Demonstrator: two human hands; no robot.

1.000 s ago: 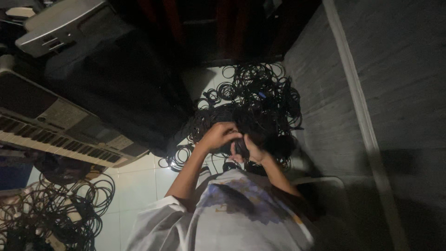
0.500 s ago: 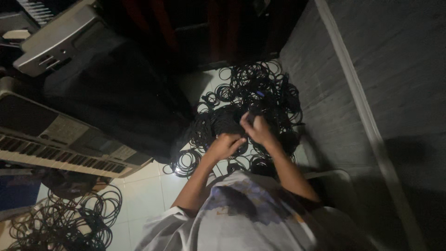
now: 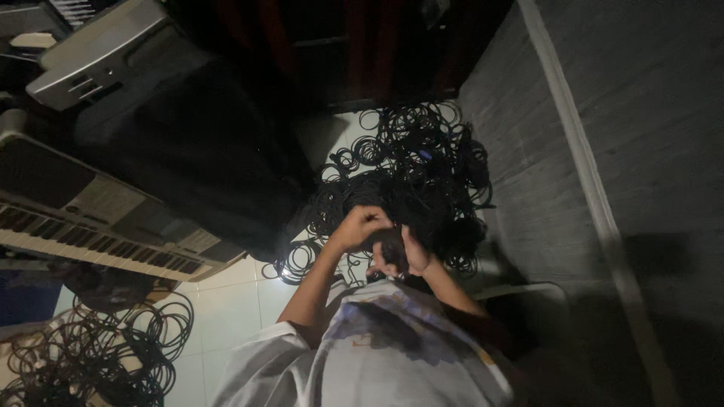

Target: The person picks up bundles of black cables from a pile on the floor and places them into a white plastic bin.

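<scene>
Darkness hides a lot in this room. The two hands meet right over a big pile of black cables [image 3: 411, 177] on the pale tiled floor [image 3: 226, 309]. The left hand [image 3: 360, 224] is curled into a fist, and the right hand [image 3: 407, 255] sits just beside it, fingers bent around something dark. It looks like a bunch of black cable [image 3: 389, 240], but it is too dim to be sure how much of it each hand holds. The cable runs down into the pile, and I cannot tell where it ends.

The person's pale printed shirt [image 3: 392, 354] fills the bottom of the view and covers the floor under the arms. Another heap of cables [image 3: 90, 354] lies at the lower left, cut off by the edge. An electric keyboard [image 3: 98, 226] stands on the left, with its end out of view. A grey machine [image 3: 98, 53] sits above it, tilted. A big dark cloth or bag [image 3: 204, 158] lies between the keyboard and the pile, and its shape is hard to make out. A grey wall [image 3: 618, 151] with a pale strip runs down the right side.
</scene>
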